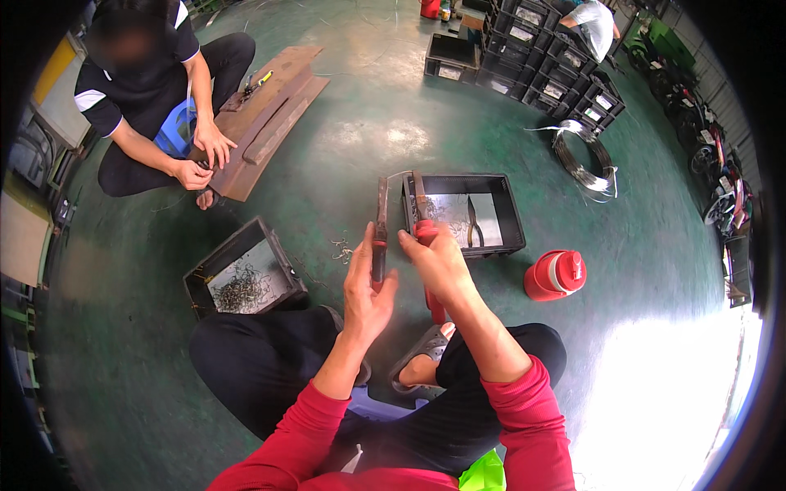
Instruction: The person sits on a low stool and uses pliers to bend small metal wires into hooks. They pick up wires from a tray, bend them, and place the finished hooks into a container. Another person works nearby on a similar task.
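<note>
My left hand (366, 290) holds a pair of worn pliers (381, 209) upright, its dark handle along my fingers. Wrapped round red handles, my right hand (442, 263) grips a second pair of pliers (421, 198). A thin piece of wire (399, 173) spans the gap between the two jaws. Just beyond the right hand is a black crate (512, 214) with a pale bottom, small wire pieces and a third pair of pliers (473, 222). Another black crate (291, 274), left of my knees, contains a heap of bent wire pieces (244, 288).
Several wire bits (341, 248) lie on the green floor. A red jug (556, 276) stands at right, with a wire coil (584, 161) farther back. Stacked black crates (524, 53) rise behind. At far left a co-worker (155, 98) sits by brown boards (266, 123).
</note>
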The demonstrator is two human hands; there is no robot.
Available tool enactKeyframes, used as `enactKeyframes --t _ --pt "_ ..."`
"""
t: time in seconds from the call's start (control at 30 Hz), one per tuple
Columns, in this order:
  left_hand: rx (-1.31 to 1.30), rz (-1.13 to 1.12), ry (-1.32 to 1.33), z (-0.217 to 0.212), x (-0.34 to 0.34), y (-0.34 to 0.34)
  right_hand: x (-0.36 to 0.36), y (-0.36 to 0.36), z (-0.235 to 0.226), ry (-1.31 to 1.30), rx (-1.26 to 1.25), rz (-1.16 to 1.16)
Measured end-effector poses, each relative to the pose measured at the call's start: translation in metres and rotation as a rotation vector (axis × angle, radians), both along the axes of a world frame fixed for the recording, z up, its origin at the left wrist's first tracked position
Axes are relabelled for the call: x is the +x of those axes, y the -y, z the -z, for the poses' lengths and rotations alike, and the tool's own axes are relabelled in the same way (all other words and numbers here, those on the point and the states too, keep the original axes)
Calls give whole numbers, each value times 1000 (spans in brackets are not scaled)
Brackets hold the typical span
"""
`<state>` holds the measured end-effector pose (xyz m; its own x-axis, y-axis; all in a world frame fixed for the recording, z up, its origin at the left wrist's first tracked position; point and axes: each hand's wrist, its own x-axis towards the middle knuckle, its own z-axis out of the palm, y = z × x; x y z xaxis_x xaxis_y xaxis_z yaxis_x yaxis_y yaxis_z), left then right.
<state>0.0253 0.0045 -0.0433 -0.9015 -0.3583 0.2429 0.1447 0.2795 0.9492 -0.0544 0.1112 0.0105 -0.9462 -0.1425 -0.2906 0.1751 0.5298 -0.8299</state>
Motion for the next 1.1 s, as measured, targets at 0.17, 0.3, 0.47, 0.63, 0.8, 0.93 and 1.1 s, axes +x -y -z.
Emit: enactKeyframes --t 0.17,0.3,0.47,0.63,0.8,0.93,1.1 --pt "-34 -14 -13 0 -1 1 2 1 -2 -26 18 7" --pt "-103 -38 4 -3 -1 0 -1 0 1 -25 33 -6" --pt "-211 -71 22 -7 2 -1 -1 -2 5 -53 53 -9" --pt "-103 -34 60 -9 5 -1 -3 -6 5 -92 77 -9" --pt "101 54 165 -14 9 0 -10 -13 6 -83 126 -63" --pt "314 116 242 -21 13 0 -11 -18 9 -107 196 -60" --pt "469 196 281 -25 15 5 -13 -23 14 -151 164 -67"
